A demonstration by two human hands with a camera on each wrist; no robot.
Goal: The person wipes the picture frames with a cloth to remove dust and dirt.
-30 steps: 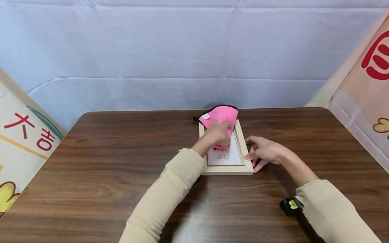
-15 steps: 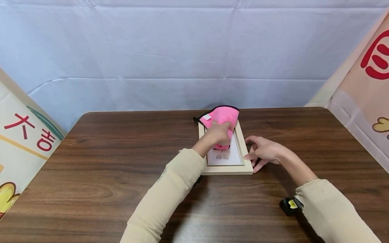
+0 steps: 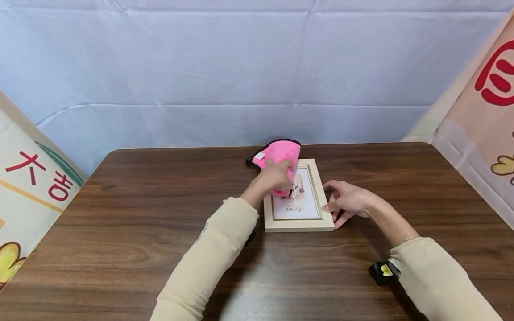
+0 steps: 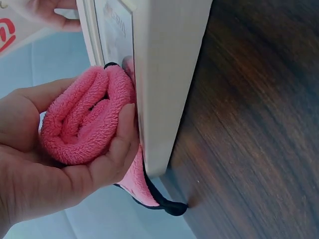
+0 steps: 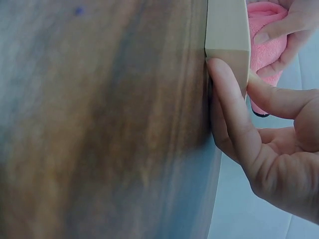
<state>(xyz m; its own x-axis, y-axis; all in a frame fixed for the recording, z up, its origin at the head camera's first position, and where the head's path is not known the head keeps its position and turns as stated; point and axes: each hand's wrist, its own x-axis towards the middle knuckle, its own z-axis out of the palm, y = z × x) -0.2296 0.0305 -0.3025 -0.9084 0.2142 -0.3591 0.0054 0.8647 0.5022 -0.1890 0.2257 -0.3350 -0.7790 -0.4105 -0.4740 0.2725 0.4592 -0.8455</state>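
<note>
A pale wooden picture frame [image 3: 299, 225] lies flat on the table, with a printed sheet [image 3: 295, 205] reading "free style" inside it. My left hand [image 3: 276, 176] grips a bunched pink towel [image 3: 286, 148] with black edging and presses it on the frame's upper left part. Thick folds of the towel [image 4: 79, 119] fill the curled fingers in the left wrist view. On the frame's right side, my right hand [image 3: 350, 199] pinches the border. Its thumb is on the face and its fingers [image 5: 234, 107] lie along the side, near the table. The towel covers the frame's upper left corner.
Brown wood-grain table [image 3: 140, 249] surrounds the frame, its back edge just behind the towel. A pale cloth backdrop [image 3: 209, 76] hangs beyond it. Printed banners [image 3: 36, 187] stand at both sides. A small black device [image 3: 383, 273] is worn under the right sleeve.
My left hand and the towel have slid left across the frame, uncovering more of the print and the upper right border. My right hand stays in place.
</note>
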